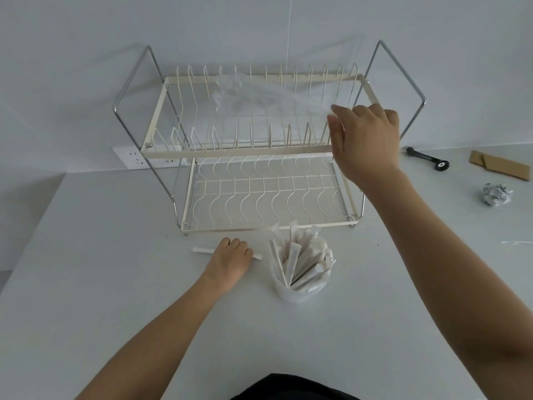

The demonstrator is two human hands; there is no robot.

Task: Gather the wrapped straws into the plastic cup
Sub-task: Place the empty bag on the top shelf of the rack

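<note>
White desk [115, 284] and a pale wall fill our view, and we start at the plastic cup [300, 281], which stands just below center, crammed with wrapped straws [302, 261] that fan out of its rim toward 12 o'clock. At 9 o'clock from the cup, 1 loose straw [202, 250] lies flat on the desk; only its 2 ends show on either side of our left hand [230, 259]. That hand rests palm down on it with its fingers [235, 243] curled down over the wrapper; we cannot tell whether they have pinched it or merely press on it.

At 12 o'clock from the cup stands a cream 2-tier dish rack [253, 151] with chrome side frames, its lower tier just beside the straw tips. A crumpled clear plastic bag [259, 96] lies across the upper tier. Our right hand [366, 140] is raised at the rack's 3 o'clock end, its fingers [336, 122] bent loosely at the bag's edge; whether they hold the film is unclear.

Behind the rack at 9 o'clock, a white wall socket [129, 160] sits low on the wall. Well apart, toward 2 o'clock from the cup, lie a black-handled tool [429, 160], a strip of brown cardboard [501, 164] and a ball of crumpled foil [496, 194].
</note>
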